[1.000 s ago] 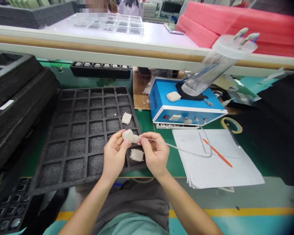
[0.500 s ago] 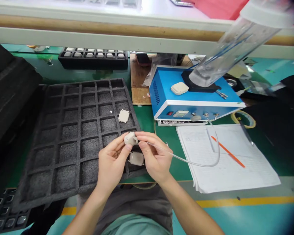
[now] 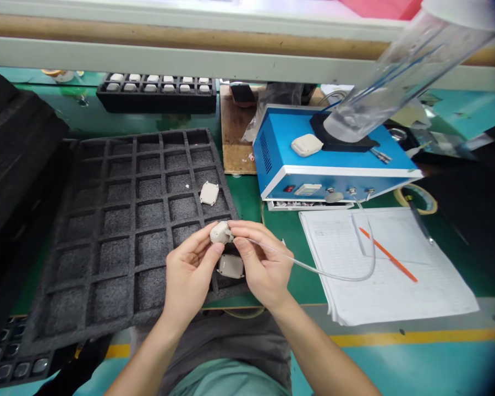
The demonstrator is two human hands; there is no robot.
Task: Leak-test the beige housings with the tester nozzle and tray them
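Note:
My left hand (image 3: 188,275) is closed around a small beige watch-like case (image 3: 219,233), tilted between thumb and fingers. Thumb and fingers of my right hand (image 3: 269,267) pinch the end of a clear thin tube (image 3: 324,273) against the side of this case. What sits at the tube's tip is mostly covered by my fingers. Just below the hands, a second beige case (image 3: 231,266) lies at the corner of the black foam tray (image 3: 133,231). Another flat beige piece (image 3: 209,193) rests in a tray compartment above.
A blue control box (image 3: 338,184) with a beige case (image 3: 307,145) and a slanted clear cylinder (image 3: 365,104) on it stands at right. Papers (image 3: 355,297) with an orange stick (image 3: 388,254) lie in front. A black holder (image 3: 157,102) of white pieces is behind; foam stacks (image 3: 20,137) rise left.
Both hands keep the same hold on the case and the tube. The view has shifted slightly, so the blue box and papers appear a little further right.

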